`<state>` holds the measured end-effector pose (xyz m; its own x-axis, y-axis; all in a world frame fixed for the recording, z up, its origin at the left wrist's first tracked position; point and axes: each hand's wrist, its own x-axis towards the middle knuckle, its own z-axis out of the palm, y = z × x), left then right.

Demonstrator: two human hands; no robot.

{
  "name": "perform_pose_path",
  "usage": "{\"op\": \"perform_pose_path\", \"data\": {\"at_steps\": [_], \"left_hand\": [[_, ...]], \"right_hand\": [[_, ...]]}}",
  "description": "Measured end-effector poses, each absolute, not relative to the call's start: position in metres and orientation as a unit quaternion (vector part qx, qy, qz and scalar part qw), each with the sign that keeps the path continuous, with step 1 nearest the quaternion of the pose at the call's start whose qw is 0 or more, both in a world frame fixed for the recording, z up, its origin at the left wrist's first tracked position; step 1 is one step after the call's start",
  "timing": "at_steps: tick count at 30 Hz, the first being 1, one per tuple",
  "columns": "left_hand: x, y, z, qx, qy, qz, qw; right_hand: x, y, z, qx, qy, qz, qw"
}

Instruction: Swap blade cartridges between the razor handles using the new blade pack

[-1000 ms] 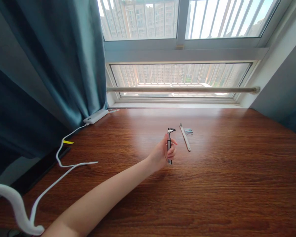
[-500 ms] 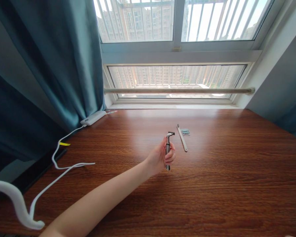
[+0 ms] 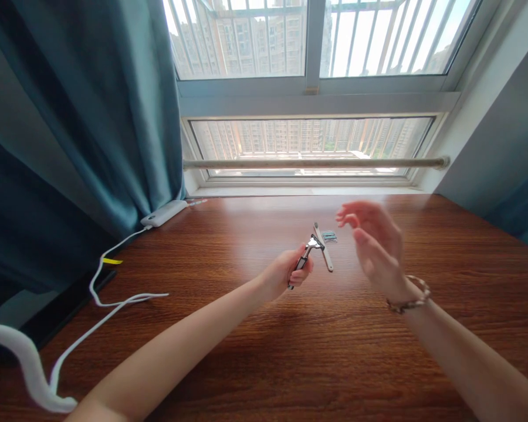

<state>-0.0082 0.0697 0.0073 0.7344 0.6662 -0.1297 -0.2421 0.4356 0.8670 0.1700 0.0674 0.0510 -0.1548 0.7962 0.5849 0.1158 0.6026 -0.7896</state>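
Note:
My left hand [image 3: 288, 271] is closed around the handle of a razor [image 3: 302, 262], whose head points up and to the right. Behind the razor head, a white toothbrush [image 3: 327, 255] lies on the wooden table, its head toward the window. Just right of the toothbrush sits a small teal-and-white flat item [image 3: 330, 237], too small to make out clearly. My right hand [image 3: 376, 249], with a beaded bracelet on the wrist, is raised over the table to the right of these things. Its fingers are curled but apart, a little blurred, and nothing is between them.
A white power strip [image 3: 164, 213] rests at the table's back left by the blue curtain [image 3: 127, 117]. A white cable [image 3: 97, 281] runs from it, past a yellow tag [image 3: 113, 261]. A thick white curved stand [image 3: 26, 357] rises at the left edge. A rail [image 3: 317, 164] crosses the window.
My right hand has come into view from the right. The razor in my left hand has tilted, its head swinging rightward toward the toothbrush.

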Motion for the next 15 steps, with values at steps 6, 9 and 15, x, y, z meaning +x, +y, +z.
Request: {"op": "perform_pose_path", "data": {"at_steps": [6, 9, 15], "left_hand": [[-0.015, 0.081, 0.002, 0.449, 0.228, 0.286, 0.816], [-0.017, 0.082, -0.001, 0.456, 0.236, 0.272, 0.814], [-0.018, 0.083, -0.001, 0.474, 0.232, 0.290, 0.798]], "right_hand": [[0.153, 0.085, 0.013, -0.269, -0.637, 0.518, 0.504], [0.152, 0.089, 0.002, -0.292, -0.607, 0.539, 0.507], [0.151, 0.089, 0.001, -0.299, -0.584, 0.544, 0.523]]}}
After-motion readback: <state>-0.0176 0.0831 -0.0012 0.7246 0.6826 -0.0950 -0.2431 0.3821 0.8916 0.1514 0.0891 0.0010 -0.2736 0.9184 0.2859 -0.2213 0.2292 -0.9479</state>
